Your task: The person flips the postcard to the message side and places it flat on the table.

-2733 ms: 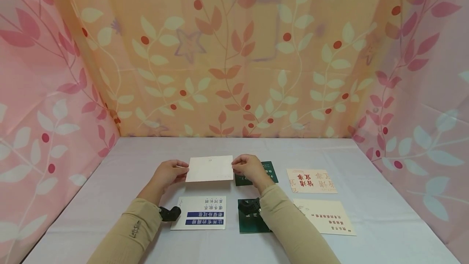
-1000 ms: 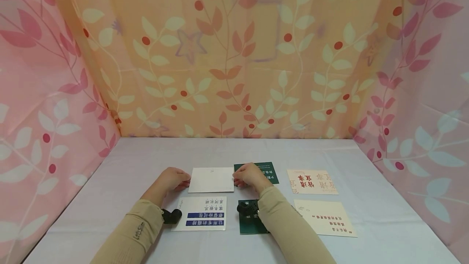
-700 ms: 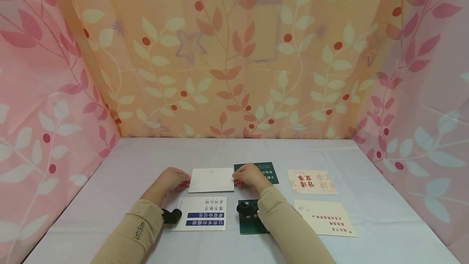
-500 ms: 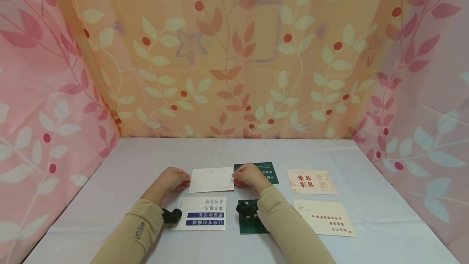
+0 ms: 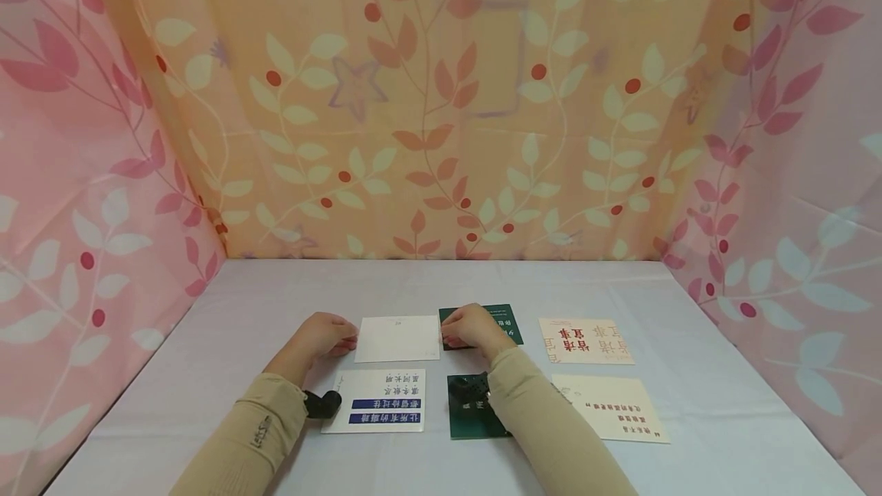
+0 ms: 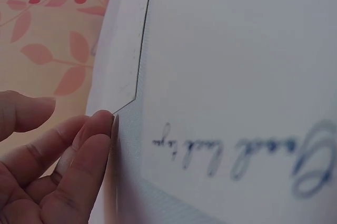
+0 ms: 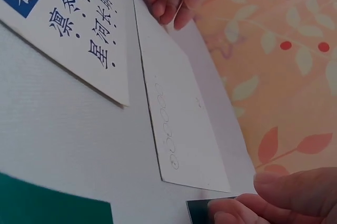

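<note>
Between the left hand [image 5: 322, 336] and right hand [image 5: 475, 329], thumbs parted from fingers, the white card [image 5: 397, 340] lies on the table [image 5: 386, 282], long axis left to right, short edges just beside both hands' fingertips.

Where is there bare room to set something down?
Bare table lies left of the left hand, behind the mostly blank card, and right of the far red-lettered card. Crowded: around the right hand, near the mostly blank card and far green card.
</note>
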Available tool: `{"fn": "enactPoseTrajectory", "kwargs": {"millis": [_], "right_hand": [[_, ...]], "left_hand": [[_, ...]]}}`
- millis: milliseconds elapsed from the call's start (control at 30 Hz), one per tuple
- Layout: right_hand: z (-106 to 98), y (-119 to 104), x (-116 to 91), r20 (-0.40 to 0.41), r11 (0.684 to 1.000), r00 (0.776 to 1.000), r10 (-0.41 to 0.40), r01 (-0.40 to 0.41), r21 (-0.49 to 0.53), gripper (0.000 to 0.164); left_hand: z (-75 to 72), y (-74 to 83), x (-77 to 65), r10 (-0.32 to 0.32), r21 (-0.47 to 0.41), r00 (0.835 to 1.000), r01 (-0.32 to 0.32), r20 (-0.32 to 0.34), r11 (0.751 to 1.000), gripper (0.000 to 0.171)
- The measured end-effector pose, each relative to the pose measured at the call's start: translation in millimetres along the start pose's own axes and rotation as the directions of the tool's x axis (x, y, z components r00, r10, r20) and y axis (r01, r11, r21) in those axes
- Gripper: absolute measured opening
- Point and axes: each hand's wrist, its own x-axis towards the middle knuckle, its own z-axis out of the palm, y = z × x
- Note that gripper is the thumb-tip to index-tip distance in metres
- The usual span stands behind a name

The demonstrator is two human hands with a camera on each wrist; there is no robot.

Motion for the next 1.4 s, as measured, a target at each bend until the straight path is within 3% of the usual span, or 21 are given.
{"fn": "enactPoseTrajectory", "kwargs": {"millis": [267,533,1100,1400], "right_hand": [[-11.8,-0.9,0.6,0.002,1.0,1.0,-0.002,0.002,0.031,0.016],[-23.9,-3.3,-1.1,0.008,0.997,0.999,-0.039,0.038,0.069,0.016],[-52.1,4.9,-1.4,-0.052,1.0,0.999,0.006,-0.007,-0.002,0.02],[-69.4,15.3,1.0,-0.08,0.999,0.996,0.026,-0.024,0.029,0.022]], "left_hand": [[0.2,4.0,0.3,0.01,-0.009,1.0,-0.01,0.003,1.0,0.022],[6.9,13.4,-0.3,0.045,-0.079,0.999,-0.044,0.016,0.996,0.024],[30.7,35.2,8.1,0.114,-0.09,0.993,-0.111,0.019,0.99,0.025],[47.7,44.2,7.7,0.134,-0.122,0.99,-0.128,0.043,0.984,0.026]]}}
